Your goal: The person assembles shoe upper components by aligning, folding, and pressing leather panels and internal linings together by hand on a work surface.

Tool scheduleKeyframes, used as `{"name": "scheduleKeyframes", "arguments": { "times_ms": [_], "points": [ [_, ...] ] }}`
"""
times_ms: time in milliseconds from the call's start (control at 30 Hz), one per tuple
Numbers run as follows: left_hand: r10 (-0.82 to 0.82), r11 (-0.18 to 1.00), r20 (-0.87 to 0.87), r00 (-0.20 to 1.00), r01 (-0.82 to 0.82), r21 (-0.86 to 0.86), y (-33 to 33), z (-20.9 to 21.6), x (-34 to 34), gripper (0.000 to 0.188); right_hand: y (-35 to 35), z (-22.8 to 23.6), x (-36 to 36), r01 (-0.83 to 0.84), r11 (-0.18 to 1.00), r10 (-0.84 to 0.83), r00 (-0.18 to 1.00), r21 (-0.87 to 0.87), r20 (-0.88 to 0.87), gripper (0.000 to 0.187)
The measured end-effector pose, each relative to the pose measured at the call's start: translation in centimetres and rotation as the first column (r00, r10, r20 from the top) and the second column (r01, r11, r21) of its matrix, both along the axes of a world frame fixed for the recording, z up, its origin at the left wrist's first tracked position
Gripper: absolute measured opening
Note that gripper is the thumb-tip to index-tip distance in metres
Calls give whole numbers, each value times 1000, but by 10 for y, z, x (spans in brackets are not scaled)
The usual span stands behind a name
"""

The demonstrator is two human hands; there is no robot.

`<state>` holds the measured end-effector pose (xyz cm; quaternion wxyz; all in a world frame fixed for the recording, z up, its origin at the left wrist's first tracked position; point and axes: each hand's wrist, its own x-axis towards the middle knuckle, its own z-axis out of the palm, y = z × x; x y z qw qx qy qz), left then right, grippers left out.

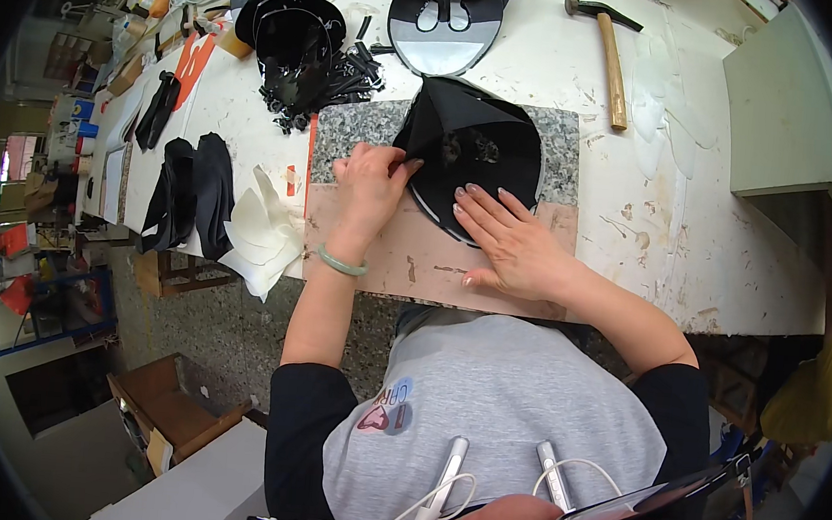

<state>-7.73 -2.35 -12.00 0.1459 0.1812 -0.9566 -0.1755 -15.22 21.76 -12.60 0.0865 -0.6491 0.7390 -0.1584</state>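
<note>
Pressure from the flat, open right hand [515, 243] should be kept on the black fabric piece [474, 147] — its edge pinched by the left hand [371, 183] — so folding stays even.

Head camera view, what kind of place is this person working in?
Most likely a small craft or manufacturing workshop. Both hands, left hand and right hand, press a black piece on a stone slab, with a hammer and stacked black parts on the worn white bench.
</note>
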Motion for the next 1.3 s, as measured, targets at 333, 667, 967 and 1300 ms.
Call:
{"name": "scheduleKeyframes", "arguments": {
  "times_ms": [333, 667, 967, 1300],
  "points": [
    [49, 999, -43, 998, -49, -13, 4, -7, 4, 26, -8, -16, -26, 188, 964, -104, 917, -188, 386, 49],
    [-65, 997, -316, 946, 52, -51, 54, -1, 24, 71, -40, 11, -39, 321, 922, -289, 943, -215, 168, 31],
    [-258, 964, -165, 952, 242, -110, 55, 11, 10, 35, -24, -6, -32, 213, 845, -105, 965, -490, 239, 24],
    [-232, 962, -167, 958, 200, -186, 52, 14, 6, 17, -47, 3, -28, 521, 843, -425, 799, -136, 426, 24]
  ]
}}
